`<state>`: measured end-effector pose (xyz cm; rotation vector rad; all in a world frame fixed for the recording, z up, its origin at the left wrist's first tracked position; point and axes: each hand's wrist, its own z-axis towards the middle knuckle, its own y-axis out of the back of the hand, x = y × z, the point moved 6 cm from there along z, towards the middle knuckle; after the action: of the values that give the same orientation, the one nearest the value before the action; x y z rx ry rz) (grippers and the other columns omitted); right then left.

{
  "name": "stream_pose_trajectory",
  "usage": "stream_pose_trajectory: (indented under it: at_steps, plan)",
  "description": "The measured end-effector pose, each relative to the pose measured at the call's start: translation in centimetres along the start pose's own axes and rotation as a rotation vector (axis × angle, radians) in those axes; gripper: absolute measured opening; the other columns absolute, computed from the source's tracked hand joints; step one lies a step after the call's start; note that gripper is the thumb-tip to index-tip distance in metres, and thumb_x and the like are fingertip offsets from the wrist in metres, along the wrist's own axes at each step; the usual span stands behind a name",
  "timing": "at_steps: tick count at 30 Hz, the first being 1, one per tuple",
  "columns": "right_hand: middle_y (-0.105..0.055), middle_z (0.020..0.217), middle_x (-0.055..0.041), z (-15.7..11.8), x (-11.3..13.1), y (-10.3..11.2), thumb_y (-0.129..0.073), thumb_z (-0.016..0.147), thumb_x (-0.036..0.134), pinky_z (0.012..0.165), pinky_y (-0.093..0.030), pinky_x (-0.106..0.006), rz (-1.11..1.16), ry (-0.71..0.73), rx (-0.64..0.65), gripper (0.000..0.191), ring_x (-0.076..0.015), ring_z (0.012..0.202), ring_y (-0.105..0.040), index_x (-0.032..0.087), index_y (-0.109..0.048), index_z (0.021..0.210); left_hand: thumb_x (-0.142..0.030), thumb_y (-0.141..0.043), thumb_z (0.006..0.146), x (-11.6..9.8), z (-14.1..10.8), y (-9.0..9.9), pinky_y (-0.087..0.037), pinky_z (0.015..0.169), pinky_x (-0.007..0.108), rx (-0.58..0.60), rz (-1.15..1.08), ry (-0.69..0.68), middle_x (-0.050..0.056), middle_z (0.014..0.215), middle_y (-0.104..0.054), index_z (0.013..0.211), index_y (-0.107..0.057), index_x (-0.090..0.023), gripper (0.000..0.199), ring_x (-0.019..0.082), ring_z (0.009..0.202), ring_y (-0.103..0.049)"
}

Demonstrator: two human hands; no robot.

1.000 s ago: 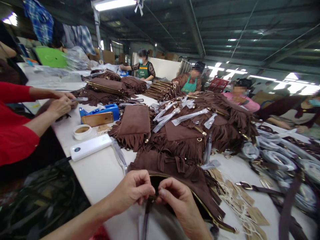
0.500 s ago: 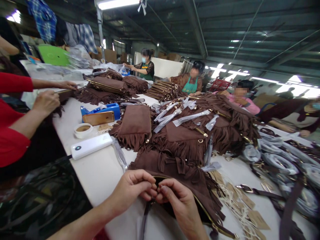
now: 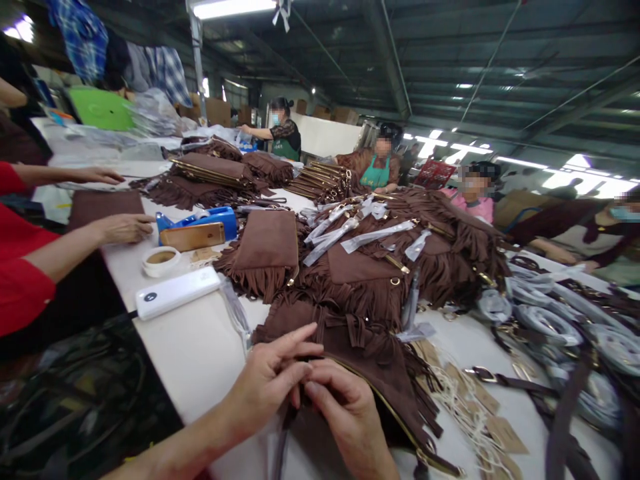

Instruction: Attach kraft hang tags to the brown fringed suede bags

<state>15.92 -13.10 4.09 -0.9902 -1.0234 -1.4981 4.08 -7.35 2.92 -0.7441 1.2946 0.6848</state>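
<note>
A dark brown fringed bag [image 3: 360,347] lies in front of me, its gold zip edge gaping. Over the near end of this opening, my left hand [image 3: 273,370] and my right hand [image 3: 340,400] meet at the fingertips. Two fingers of the left stretch forward while its thumb presses in against the right hand's fingers. The right hand is closed in a pinch, thumb against fingers. Whatever small thing lies between the fingertips is hidden. A dark strap [image 3: 286,433] hangs down below the left hand.
More brown fringed bags [image 3: 270,247] pile up beyond. On the left are a white power bank [image 3: 177,293], a tape roll [image 3: 161,261], a phone [image 3: 193,237] and a blue tape dispenser [image 3: 220,217]. Tags [image 3: 505,433] and wrapped straps [image 3: 545,323] lie right. A red-sleeved co-worker's hand [image 3: 125,228] reaches in.
My left hand's fingers have straightened forward from a curled pinch. At left, the co-worker's near hand has moved right towards the tape dispenser, and a brown piece now lies flat behind it.
</note>
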Motion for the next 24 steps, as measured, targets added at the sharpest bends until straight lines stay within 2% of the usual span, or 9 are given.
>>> stream_pose_trajectory:
  at_steps: [3,6,8,9,13,16,19,21,24]
  plan:
    - [-0.077,0.089,-0.0009,0.0,0.1,0.8,-0.066,0.085,0.013,0.075,-0.056,-0.024,-0.014,0.057,-0.066,0.019,-0.0165,0.079,-0.07,0.027,-0.078,0.084,-0.035,-0.057,0.09,0.6,-0.4,0.1,-0.04,0.038,0.014,0.005,-0.062,0.105,0.016,0.124,-0.067,0.131,-0.057,-0.02,0.043,0.007,0.049,-0.061]
    - [-0.078,0.091,0.0,0.1,0.4,1.2,-0.068,0.083,0.009,0.081,-0.057,-0.022,-0.027,0.125,-0.112,0.023,-0.0165,0.086,-0.072,0.029,-0.079,0.086,-0.036,-0.06,0.086,0.7,-0.9,0.4,-0.036,0.035,0.013,-0.027,-0.052,0.112,0.011,0.092,-0.074,0.119,-0.059,-0.014,0.039,0.008,0.045,-0.055]
    - [-0.078,0.09,0.0004,0.0,0.7,1.2,-0.068,0.083,0.007,0.081,-0.057,-0.021,-0.031,0.164,-0.127,0.025,-0.0158,0.086,-0.073,0.029,-0.079,0.087,-0.035,-0.062,0.084,0.9,-1.1,0.3,-0.038,0.037,0.014,-0.037,-0.038,0.108,0.003,0.066,-0.068,0.111,-0.06,-0.013,0.034,0.007,0.04,-0.048]
    - [-0.078,0.09,0.0003,0.0,0.8,1.2,-0.068,0.083,0.006,0.081,-0.058,-0.021,-0.038,0.179,-0.13,0.026,-0.0155,0.086,-0.073,0.029,-0.079,0.088,-0.035,-0.062,0.084,1.0,-1.0,0.1,-0.039,0.037,0.014,-0.033,-0.035,0.111,0.001,0.061,-0.065,0.106,-0.061,-0.013,0.032,0.007,0.04,-0.047]
    - [-0.078,0.089,-0.0001,-0.1,1.0,1.1,-0.068,0.083,0.007,0.079,-0.057,-0.019,-0.083,0.202,-0.125,0.024,-0.015,0.085,-0.073,0.028,-0.078,0.088,-0.037,-0.062,0.082,1.2,-0.5,-0.4,-0.04,0.039,0.016,-0.003,-0.012,0.127,-0.001,0.061,-0.058,0.088,-0.063,-0.014,0.024,0.01,0.047,-0.052]
    - [-0.076,0.088,-0.0007,-0.1,0.7,1.2,-0.067,0.085,0.01,0.078,-0.057,-0.02,-0.082,0.174,-0.107,0.02,-0.0151,0.084,-0.071,0.027,-0.077,0.086,-0.032,-0.062,0.081,0.5,0.0,-0.2,-0.039,0.042,0.017,-0.01,0.093,0.057,-0.001,0.067,-0.056,0.078,-0.064,-0.015,0.018,0.009,0.049,-0.05]
    - [-0.072,0.094,-0.0024,-0.1,0.1,1.5,-0.065,0.088,0.015,0.064,-0.056,-0.019,-0.057,0.107,-0.124,0.015,-0.0126,0.071,-0.067,0.025,-0.075,0.086,-0.031,-0.061,0.082,0.0,0.1,0.4,-0.039,0.051,0.019,-0.058,0.129,-0.001,-0.002,0.067,-0.054,0.069,-0.062,-0.015,0.02,0.009,0.054,-0.048]
    - [-0.068,0.096,-0.0026,0.0,-0.2,1.9,-0.064,0.089,0.018,0.056,-0.053,-0.018,-0.058,0.079,-0.166,0.012,-0.0112,0.067,-0.063,0.025,-0.073,0.086,-0.033,-0.061,0.081,0.0,0.0,0.6,-0.039,0.057,0.021,-0.067,0.097,0.014,-0.002,0.065,-0.052,0.067,-0.061,-0.016,0.022,0.011,0.059,-0.048]
    - [-0.065,0.089,-0.0012,0.0,0.0,2.2,-0.064,0.089,0.017,0.062,-0.051,-0.018,-0.125,0.106,-0.173,0.012,-0.0125,0.073,-0.062,0.025,-0.071,0.083,-0.034,-0.062,0.079,0.1,-0.1,0.8,-0.038,0.062,0.023,-0.063,0.136,0.029,-0.002,0.065,-0.052,0.066,-0.061,-0.015,0.022,0.012,0.064,-0.048]
